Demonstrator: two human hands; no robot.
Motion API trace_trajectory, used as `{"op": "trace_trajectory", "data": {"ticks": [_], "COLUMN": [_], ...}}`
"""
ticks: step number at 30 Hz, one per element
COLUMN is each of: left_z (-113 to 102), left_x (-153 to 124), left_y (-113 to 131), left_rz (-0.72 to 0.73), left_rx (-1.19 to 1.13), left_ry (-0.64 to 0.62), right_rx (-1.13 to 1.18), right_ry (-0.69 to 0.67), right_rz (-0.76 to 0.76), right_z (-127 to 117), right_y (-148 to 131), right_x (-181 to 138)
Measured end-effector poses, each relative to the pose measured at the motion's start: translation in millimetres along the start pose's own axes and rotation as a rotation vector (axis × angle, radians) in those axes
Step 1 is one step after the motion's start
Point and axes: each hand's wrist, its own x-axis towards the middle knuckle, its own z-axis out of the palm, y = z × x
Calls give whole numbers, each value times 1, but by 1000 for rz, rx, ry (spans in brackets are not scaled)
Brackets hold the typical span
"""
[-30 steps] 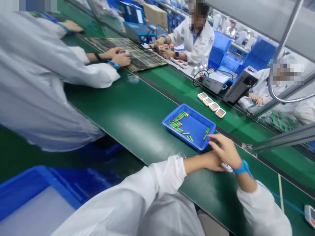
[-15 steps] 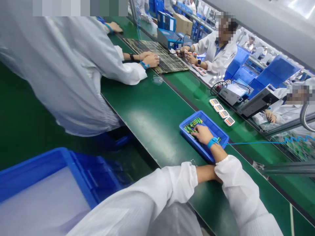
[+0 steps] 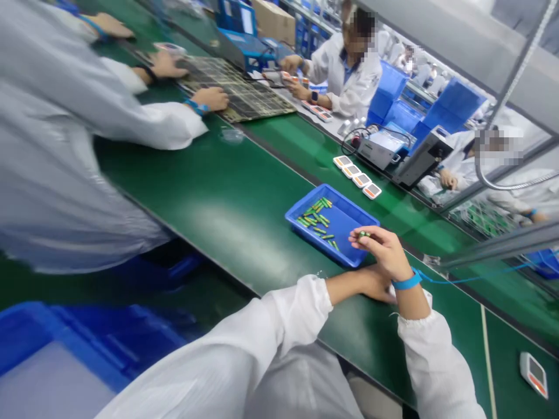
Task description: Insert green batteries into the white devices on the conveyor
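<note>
My right hand point(image 3: 388, 253) is raised over the near right end of a shallow blue tray point(image 3: 288, 219). Its fingers are closed on a few green batteries point(image 3: 364, 234), seen end-on. Inside the tray, several more green batteries point(image 3: 315, 215) lie loose, mostly toward the left end. My left hand point(image 3: 376, 284) rests low by the green bench, under my right wrist. Its fingers are mostly hidden there, and a bit of something white shows at their tips. A blue wrist strap point(image 3: 407, 281) with a cord circles my right wrist.
Several white-and-orange devices with screens point(image 3: 361, 180) lie in a row beyond the tray. Another such device point(image 3: 533, 374) lies at the lower right. At left, a co-worker's hands point(image 3: 212, 100) touch a gridded panel point(image 3: 257, 96). A blue bin point(image 3: 65, 334) stands lower left.
My right hand has come up out of the tray, now holding batteries. The view has shifted right, bringing the lone device at lower right into sight. My left hand remains below my right wrist.
</note>
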Motion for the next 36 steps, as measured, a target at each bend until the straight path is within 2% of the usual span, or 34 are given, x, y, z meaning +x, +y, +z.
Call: {"op": "trace_trajectory", "data": {"ticks": [2,4,8,10,13,16,20,28,33,36], "left_z": [-3,-7,-15,-18,-21,-22,-21,-22,-23,-23], "left_x": [-3,-2,6,8,5,2,0,-2,-1,-1], "left_y": [-2,-5,-8,-7,-4,-3,-3,-3,-3,-4], "left_rz": [109,114,-41,-96,-116,-134,-158,-154,-165,-163], "left_rx": [91,143,193,191,174,168,165,181,186,181], "left_ry": [-141,-155,-179,-190,-202,-205,-208,-209,-219,-218], "right_rx": [34,-49,-242,-283,-437,-652,-821,-906,-758,-764], "right_ry": [112,277,667,743,687,630,633,629,694,639], "right_rz": [-36,-63,-22,47,105,96,113,165,32,-55], "right_z": [-16,-36,-79,-92,-97,-92,-84,-82,-89,-94], "right_y": [2,14,56,75,92,95,93,94,86,86], "right_x": [-34,-67,-131,-154,-169,-165,-158,-159,-173,-187]}}
